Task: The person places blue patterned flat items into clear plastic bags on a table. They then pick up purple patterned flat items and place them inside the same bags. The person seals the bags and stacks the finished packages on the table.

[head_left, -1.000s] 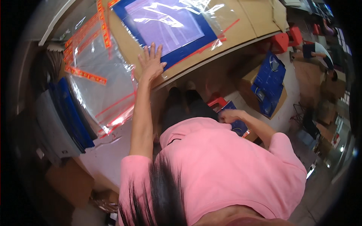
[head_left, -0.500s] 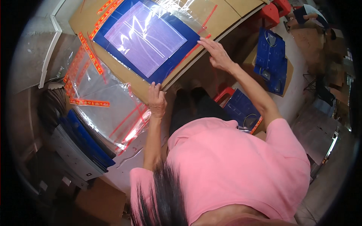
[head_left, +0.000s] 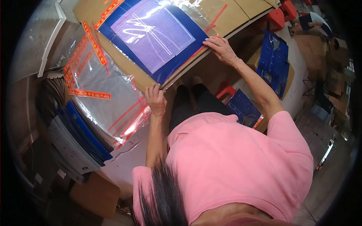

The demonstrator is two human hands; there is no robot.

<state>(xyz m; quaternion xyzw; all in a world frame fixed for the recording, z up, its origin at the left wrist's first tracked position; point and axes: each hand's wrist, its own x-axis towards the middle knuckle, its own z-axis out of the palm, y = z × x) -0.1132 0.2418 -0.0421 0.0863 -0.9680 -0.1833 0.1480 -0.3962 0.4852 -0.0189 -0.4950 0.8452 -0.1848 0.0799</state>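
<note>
A blue flat panel (head_left: 194, 48) with a pale purple sheet (head_left: 156, 39) over it lies on the cardboard-covered table, under glossy clear plastic. It appears to be inside a clear plastic bag with a red strip (head_left: 194, 54) along the near edge. My left hand (head_left: 155, 101) has its fingers bent together over the near left corner of the bag, at the table edge. My right hand (head_left: 223, 52) pinches the near right corner, beside the red strip. Both thumbs are mostly hidden.
Clear plastic bags (head_left: 107, 98) with red-and-gold strips (head_left: 90, 94) lie to the left. Below them stand stacked grey and blue panels (head_left: 85, 130). Blue panels (head_left: 272, 60) with cables are on the right, near red stools (head_left: 274, 20). A person (head_left: 315, 20) is at the far right.
The table and panel sit slightly further right in view. Both hands stay at the near corners of the bag, and the right hand's fingers are more bent.
</note>
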